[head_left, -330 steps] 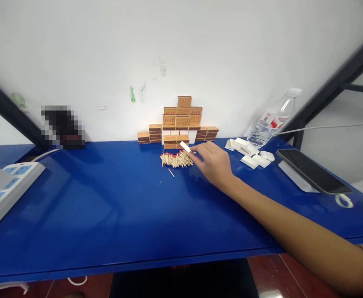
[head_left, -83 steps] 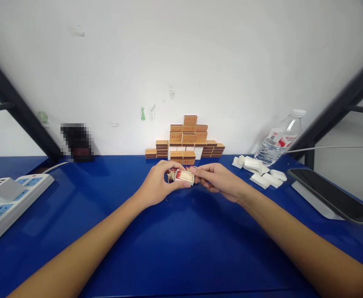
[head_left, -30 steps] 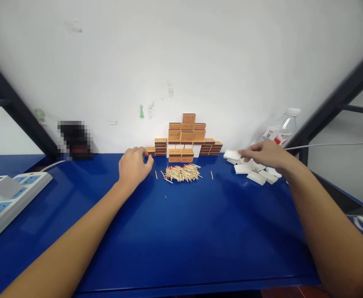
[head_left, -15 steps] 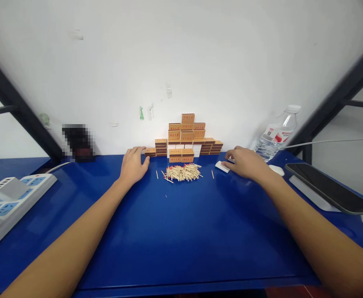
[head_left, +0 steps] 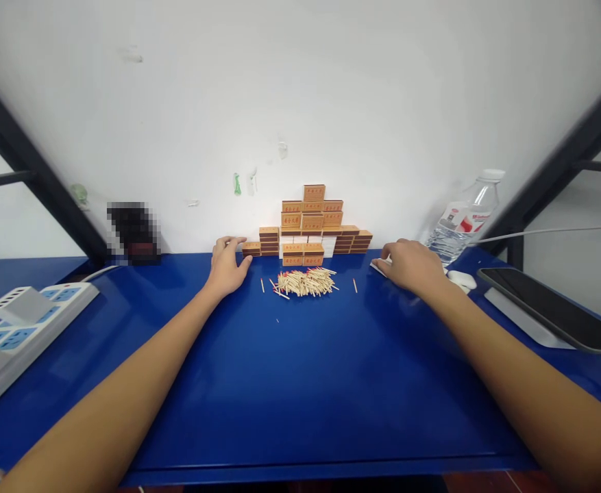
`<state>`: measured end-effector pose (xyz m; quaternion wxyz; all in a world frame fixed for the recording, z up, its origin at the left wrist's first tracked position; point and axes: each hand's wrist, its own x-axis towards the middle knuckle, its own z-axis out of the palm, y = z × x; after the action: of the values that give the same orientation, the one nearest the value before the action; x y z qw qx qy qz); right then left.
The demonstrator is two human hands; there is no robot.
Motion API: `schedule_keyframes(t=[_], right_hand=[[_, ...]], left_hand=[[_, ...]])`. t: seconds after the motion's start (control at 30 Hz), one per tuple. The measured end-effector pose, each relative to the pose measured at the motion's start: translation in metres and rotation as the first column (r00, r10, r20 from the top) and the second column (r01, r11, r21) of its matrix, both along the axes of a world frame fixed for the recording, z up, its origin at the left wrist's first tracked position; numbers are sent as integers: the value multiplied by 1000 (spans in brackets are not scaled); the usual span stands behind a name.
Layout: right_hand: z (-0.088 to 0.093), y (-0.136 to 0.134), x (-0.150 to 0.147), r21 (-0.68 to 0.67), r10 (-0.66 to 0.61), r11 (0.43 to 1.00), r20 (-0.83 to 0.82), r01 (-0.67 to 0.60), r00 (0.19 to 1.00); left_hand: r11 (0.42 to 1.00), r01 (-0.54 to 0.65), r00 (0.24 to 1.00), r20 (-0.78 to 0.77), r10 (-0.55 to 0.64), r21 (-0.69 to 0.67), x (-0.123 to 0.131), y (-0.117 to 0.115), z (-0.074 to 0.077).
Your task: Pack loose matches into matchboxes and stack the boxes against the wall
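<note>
Matchboxes (head_left: 312, 220) are stacked in a stepped pile against the wall, with a low end box (head_left: 251, 248) at the left. My left hand (head_left: 228, 266) lies beside that box, thumb and fingers apart, holding nothing. A heap of loose matches (head_left: 306, 282) lies in front of the stack, and a single match (head_left: 354, 285) to its right. My right hand (head_left: 408, 263) is right of the stack, its fingers curled down over a small white piece (head_left: 380, 268), mostly hidden beneath them.
At the right are a leaning water bottle (head_left: 459, 222), a white earphone case (head_left: 461, 280) and a phone (head_left: 552, 308) on a stand. A power strip (head_left: 33, 342) lies at the left. Dark metal bars frame both sides.
My right hand has closed in over the white piece, which now shows less and sits farther back. My left hand stays beside the end box. The view has shifted slightly.
</note>
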<state>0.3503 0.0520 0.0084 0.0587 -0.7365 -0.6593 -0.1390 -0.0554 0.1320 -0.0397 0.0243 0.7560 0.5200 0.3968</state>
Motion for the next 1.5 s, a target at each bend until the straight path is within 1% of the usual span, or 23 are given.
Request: schedule_keyframes(t=[0.2, 0.33, 0.5, 0.6, 0.7, 0.73, 0.77, 0.8, 0.83, 0.87, 0.9, 0.93, 0.97, 1.0, 1.03, 1.07, 1.13, 1.27, 1.37, 1.43, 1.5], right_hand=[[4, -5, -15, 33, -4, 999, -37, 5, 999], [3, -5, -15, 47, 22, 999, -46, -20, 999], [0, -4, -13, 70, 29, 997, -46, -26, 999], [0, -5, -12, 87, 31, 996, -58, -26, 998], [4, -5, -14, 153, 44, 988, -116, -26, 992], [6, -6, -16, 193, 72, 980, -164, -40, 984], [8, -7, -20, 238, 128, 969, -231, -72, 965], [10, -10, -25, 289, 212, 950, -320, -118, 923], [13, -13, -33, 334, 312, 927, -428, -172, 848], [15, -16, -42, 378, 416, 897, -542, -231, 731], [16, -21, -52, 414, 495, 867, -658, -276, 567], [17, -26, -63, 412, 516, 852, -765, -324, 385], [18, -32, -73, 417, 504, 838, -837, -351, 211], [17, -37, -83, 411, 476, 826, -875, -386, 87], [17, -41, -90, 416, 463, 811, -886, -410, 15], [15, -45, -96, 415, 447, 805, -894, -425, -26], [12, -49, -102, 405, 417, 807, -906, -429, -72], [8, -49, -100, 364, 320, 849, -931, -383, -176], [9, -50, -100, 349, 265, 850, -931, -395, -252], [10, -52, -101, 339, 244, 843, -933, -418, -264], [10, -52, -101, 333, 252, 843, -938, -422, -238]], left_hand=[[997, 5, 996, 87, 2, -77, 1, 8, -5], [993, -59, 992, 106, 69, -101, 1, 8, -5], [985, -130, 989, 59, 138, -115, 4, -1, -3], [981, -164, 985, 45, 170, -100, 1, -8, 5], [979, -191, 979, 60, 195, -66, -3, -15, 19], [978, -203, 976, 74, 205, -42, -2, -19, 25], [977, -214, 972, 92, 214, -10, 1, -25, 30], [973, -228, 968, 116, 223, 33, 7, -32, 35], [967, -226, 965, 160, 207, 114, 14, -40, 39], [964, -190, 969, 192, 154, 187, 24, -49, 42], [964, -127, 976, 203, 79, 235, 35, -59, 44], [964, -43, 981, 195, -10, 264, 47, -70, 45], [958, 53, 979, 172, -105, 281, 58, -80, 45], [949, 159, 970, 134, -201, 272, 68, -89, 45], [931, 234, 955, 111, -274, 281, 76, -97, 45], [916, 279, 941, 107, -320, 287, 81, -103, 45], [905, 309, 927, 121, -355, 292, 87, -110, 44], [914, 295, 923, 164, -347, 278, 86, -110, 44], [915, 312, 912, 191, -364, 256, 85, -109, 43], [916, 321, 903, 214, -372, 240, 85, -108, 42], [921, 323, 902, 223, -369, 217, 85, -108, 42]])
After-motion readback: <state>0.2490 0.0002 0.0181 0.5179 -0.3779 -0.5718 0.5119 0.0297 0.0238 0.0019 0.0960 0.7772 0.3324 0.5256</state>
